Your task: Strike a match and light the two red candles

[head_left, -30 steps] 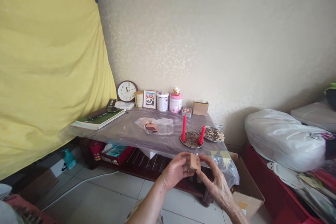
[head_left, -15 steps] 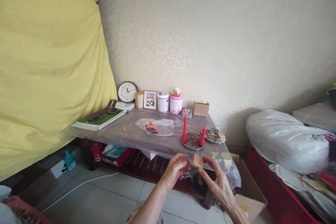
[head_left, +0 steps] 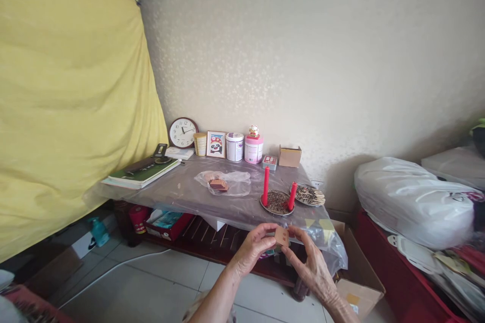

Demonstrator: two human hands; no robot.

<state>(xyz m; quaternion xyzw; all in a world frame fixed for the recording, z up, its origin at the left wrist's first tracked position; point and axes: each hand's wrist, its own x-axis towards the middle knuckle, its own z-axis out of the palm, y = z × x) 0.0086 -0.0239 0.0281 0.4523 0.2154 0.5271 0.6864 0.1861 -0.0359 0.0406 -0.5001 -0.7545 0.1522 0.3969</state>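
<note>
A small tan matchbox is held up between my two hands, just in front of the table's near edge. My left hand pinches its left side with thumb and fingertips. My right hand grips its right side the same way. Beyond my hands a round metal plate carries dark bits and two red candles, a tall candle and a shorter candle, both upright and unlit. Behind it to the right, another plate holds many matchsticks, some with burnt dark ends.
Several similar boxes lie on a clear plastic bag on the plastic-covered table. Along the back stand a clock, a framed picture, tins and a cardboard box. A white bag sits at right.
My left hand has moved right and closed on the left side of the matchbox. The box has turned slightly, and my right hand keeps its hold.
</note>
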